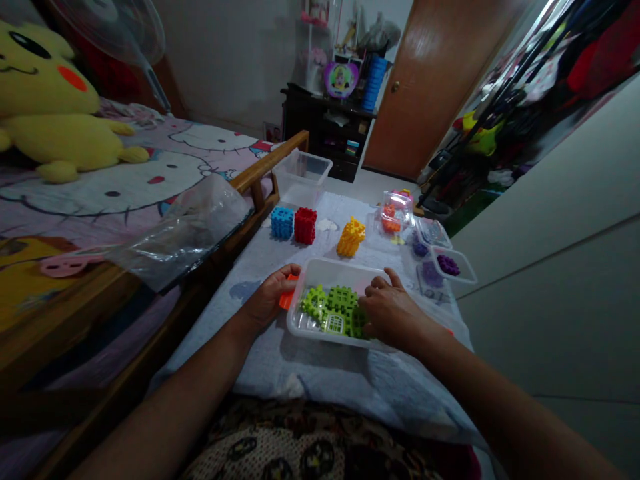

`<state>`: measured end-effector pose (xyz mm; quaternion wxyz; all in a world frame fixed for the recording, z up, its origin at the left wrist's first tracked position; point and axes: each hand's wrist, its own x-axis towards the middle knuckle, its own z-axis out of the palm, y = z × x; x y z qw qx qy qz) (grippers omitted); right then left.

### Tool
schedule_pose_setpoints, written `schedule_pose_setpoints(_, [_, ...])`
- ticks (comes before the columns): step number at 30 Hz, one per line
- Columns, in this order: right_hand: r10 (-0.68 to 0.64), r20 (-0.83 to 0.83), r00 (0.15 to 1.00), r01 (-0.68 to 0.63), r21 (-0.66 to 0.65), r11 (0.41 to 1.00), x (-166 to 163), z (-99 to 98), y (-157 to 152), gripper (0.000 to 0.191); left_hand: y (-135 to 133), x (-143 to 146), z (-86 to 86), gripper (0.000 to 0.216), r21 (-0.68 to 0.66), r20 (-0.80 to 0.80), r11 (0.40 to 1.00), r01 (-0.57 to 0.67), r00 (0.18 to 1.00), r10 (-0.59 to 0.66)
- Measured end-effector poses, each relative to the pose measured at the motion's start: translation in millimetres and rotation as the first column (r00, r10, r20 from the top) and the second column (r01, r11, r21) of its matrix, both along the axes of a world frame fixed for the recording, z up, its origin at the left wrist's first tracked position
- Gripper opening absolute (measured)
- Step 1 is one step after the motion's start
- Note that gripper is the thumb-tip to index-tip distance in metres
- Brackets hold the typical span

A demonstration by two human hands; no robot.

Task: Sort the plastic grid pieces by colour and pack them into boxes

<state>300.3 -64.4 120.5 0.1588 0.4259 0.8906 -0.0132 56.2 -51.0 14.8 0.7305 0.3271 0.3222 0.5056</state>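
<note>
A clear plastic box [295,325] with an orange latch [286,300] stands on the cloth-covered table before me. Several lime-green interlocking toy blocks [343,299] lie inside it, one with a white window grid. My left hand [275,292] is closed on the box's left end, at the orange latch. Reaching over the right side of the box, my right hand [387,305] has its fingers curled down onto a green block [358,324]. Its fingertips are partly hidden.
Blue [283,223], red [305,225] and yellow block stacks [351,237] stand behind the box. Small containers hold orange pieces [391,219] and purple pieces [448,265]. An empty clear bin [303,170] stands at the far left; a wooden bed rail [270,162] runs alongside.
</note>
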Motion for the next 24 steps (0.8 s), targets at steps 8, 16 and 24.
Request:
schedule_pose_setpoints(8, [-0.113,-0.387,0.915,0.153,0.073,0.986,47.6,33.6,-2.8,0.026,0.3,0.4,4.1,0.036,-0.005,-0.021,1.000,0.002,1.000,-0.002])
schedule_pose_setpoints(16, [-0.408,-0.481,0.776,0.520,0.123,0.845,129.8,-27.7,-36.9,0.027,0.7,-1.9,5.8,0.039,-0.002,-0.016,1.000,-0.029,0.999,0.029])
schedule_pose_setpoints(24, [-0.537,-0.480,0.693,0.632,0.048,0.773,148.2,-77.7,-51.2,0.030,2.1,-2.9,8.0,0.040,-0.026,-0.035,0.995,-0.096,0.995,0.095])
